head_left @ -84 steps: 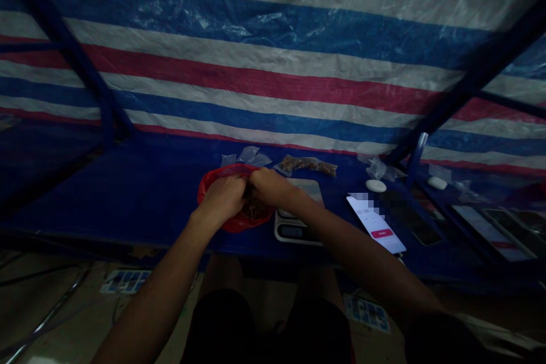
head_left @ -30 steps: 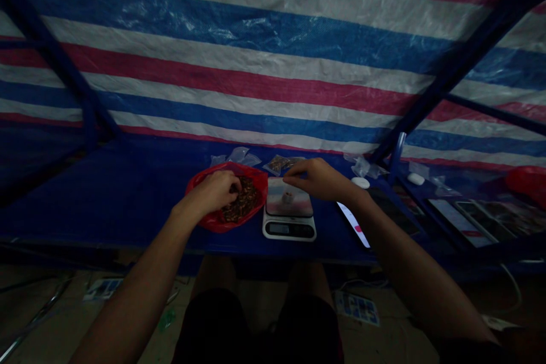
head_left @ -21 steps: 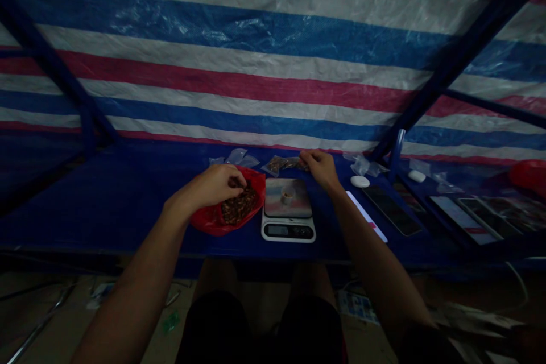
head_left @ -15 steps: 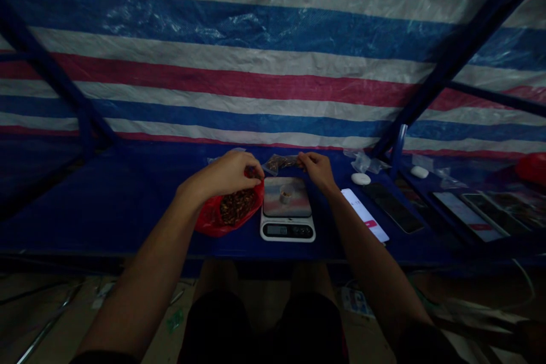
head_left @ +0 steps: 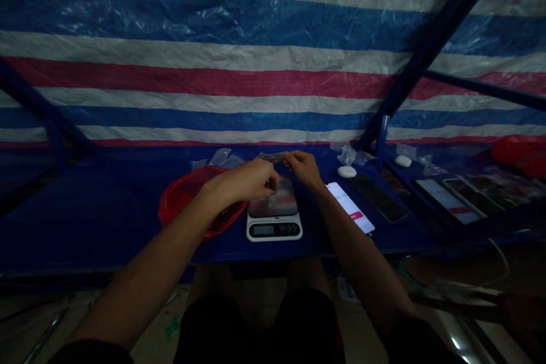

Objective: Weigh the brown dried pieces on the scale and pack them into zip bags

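Note:
A white digital scale (head_left: pixel 275 232) with a metal plate (head_left: pixel 285 203) and a lit display stands in front of me on the blue table. My left hand (head_left: pixel 261 177) hangs over the plate, fingers curled together. What they hold, if anything, is hidden. Just under the fingertips is a small clear cup (head_left: pixel 272 200), mostly covered. My right hand (head_left: pixel 300 165) pinches the end of a small clear plastic bag (head_left: pixel 273 157) of dark pieces, behind the scale. Left of the scale an open red plastic bag (head_left: pixel 177 196) holds brown kernel-like pieces, partly behind my left forearm.
Several empty clear bags (head_left: pixel 219 157) lie at the back. To the right are a lit phone (head_left: pixel 350 207), a dark phone (head_left: pixel 379 199), a white oval case (head_left: pixel 347 172) and more phones. A blue metal post (head_left: pixel 383 139) rises there. Striped sheeting closes the back.
My left hand has moved right, from the red bag's rim to above the cup on the scale. My right hand keeps hold of the small bag. The view has shifted slightly right.

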`<state>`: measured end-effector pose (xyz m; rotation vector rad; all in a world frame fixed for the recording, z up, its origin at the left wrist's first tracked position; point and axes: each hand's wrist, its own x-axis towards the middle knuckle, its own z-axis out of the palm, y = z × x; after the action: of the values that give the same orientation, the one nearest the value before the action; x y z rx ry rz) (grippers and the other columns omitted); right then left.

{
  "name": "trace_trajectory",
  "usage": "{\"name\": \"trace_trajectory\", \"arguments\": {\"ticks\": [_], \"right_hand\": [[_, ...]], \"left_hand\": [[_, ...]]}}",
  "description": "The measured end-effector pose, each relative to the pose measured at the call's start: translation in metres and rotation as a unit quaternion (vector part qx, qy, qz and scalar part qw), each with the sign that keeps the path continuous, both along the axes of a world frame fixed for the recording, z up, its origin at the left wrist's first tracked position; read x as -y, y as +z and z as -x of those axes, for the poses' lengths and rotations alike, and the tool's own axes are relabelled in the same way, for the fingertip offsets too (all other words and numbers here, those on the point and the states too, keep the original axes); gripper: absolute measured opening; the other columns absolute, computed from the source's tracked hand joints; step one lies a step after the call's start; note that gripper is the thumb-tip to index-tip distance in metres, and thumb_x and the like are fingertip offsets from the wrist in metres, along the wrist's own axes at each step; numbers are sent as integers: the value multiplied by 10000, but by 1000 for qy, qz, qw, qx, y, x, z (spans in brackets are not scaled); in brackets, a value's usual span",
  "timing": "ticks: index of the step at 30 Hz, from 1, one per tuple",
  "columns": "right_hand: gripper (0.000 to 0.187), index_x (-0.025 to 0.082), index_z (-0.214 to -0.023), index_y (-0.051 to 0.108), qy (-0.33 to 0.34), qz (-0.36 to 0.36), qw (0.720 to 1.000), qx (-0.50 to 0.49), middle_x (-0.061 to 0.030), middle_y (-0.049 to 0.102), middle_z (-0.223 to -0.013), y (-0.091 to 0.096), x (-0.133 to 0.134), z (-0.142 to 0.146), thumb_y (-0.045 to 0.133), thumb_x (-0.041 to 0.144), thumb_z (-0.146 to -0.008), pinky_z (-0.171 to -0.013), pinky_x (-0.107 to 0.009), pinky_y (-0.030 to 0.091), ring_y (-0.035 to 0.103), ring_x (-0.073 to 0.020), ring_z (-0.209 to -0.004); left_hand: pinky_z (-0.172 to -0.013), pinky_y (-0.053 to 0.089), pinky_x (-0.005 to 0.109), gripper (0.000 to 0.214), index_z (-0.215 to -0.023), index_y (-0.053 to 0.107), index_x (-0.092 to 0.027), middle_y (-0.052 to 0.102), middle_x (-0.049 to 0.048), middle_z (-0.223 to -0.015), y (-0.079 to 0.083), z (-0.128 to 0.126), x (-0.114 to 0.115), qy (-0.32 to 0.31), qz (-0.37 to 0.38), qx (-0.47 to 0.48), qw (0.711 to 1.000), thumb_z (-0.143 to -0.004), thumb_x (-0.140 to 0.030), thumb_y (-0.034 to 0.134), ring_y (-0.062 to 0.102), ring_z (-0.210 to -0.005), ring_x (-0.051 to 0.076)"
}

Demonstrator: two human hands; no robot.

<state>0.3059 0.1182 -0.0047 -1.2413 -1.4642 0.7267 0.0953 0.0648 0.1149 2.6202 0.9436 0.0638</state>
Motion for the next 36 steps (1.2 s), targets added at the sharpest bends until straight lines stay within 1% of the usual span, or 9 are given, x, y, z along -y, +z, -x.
{"name": "trace_trajectory", "arguments": {"ticks": [6,10,17,21,24,26,28,32,36], "right_hand": [[423,154,-876,781,28,5,1000,2,-55,776,-811,0,2,2,623,542,-933,-717,-291,506,683,-185,-749],[398,152,-881,790,38,-6,999,15,-66,795,-837,1,3,2,623,509,-930,-741,-306,508,701,-202,-783],[367,172,-855,799,45,-22,999,14,-63,798,-826,-4,1,2,648,500,-922,-729,-311,496,697,-206,-778],[363,189,-824,796,43,-27,999,10,-48,786,-799,-5,3,0,660,508,-930,-690,-311,475,674,-202,-741],[357,192,-819,795,37,-34,999,18,-47,785,-814,-4,6,-2,657,493,-951,-713,-314,477,685,-207,-774],[349,190,-822,794,37,-34,999,17,-50,788,-830,-3,8,-1,657,483,-953,-725,-316,481,688,-207,-786],[347,187,-814,788,41,-30,999,13,-54,788,-833,-3,8,1,657,480,-947,-719,-318,481,685,-206,-776],[367,186,-786,778,45,-27,998,19,-57,782,-810,-3,9,4,669,504,-933,-702,-319,483,683,-208,-760],[395,189,-754,766,40,-22,999,21,-53,765,-762,-5,10,4,687,540,-916,-663,-310,485,675,-206,-732]], "left_hand": [[-885,554,276,328,-1021,861,-236,865,15,-1067,2,1,2,9,6,-21,1000,-896,-32,637,801,-990,203],[-866,544,266,273,-1103,852,-214,861,35,-1065,2,1,4,22,5,-11,1000,-931,-68,699,797,-970,199],[-929,541,271,284,-1192,817,-197,842,53,-1164,-7,1,-2,0,5,38,999,-944,-86,735,777,-1047,198],[-1016,526,302,231,-1142,821,-199,824,61,-1193,-1,26,-1,10,-47,93,995,-1013,-153,635,754,-1118,208],[-939,546,291,301,-1077,831,-211,837,46,-1114,-1,62,3,113,-17,10,993,-987,-107,563,768,-1033,206],[-824,553,278,330,-1072,828,-200,846,48,-1060,-10,84,4,183,56,-77,978,-953,-77,546,781,-947,207],[-847,565,299,277,-1140,808,-170,836,92,-1150,-25,98,4,229,70,-119,964,-917,-127,649,780,-1000,238],[-1042,551,352,494,-1320,745,-167,757,150,-1375,-57,99,1,196,18,-78,977,-841,-253,832,720,-1243,295],[-1021,547,352,317,-1243,784,-177,797,136,-1292,-68,93,-1,174,-6,-59,983,-932,-233,758,742,-1215,295]]}}
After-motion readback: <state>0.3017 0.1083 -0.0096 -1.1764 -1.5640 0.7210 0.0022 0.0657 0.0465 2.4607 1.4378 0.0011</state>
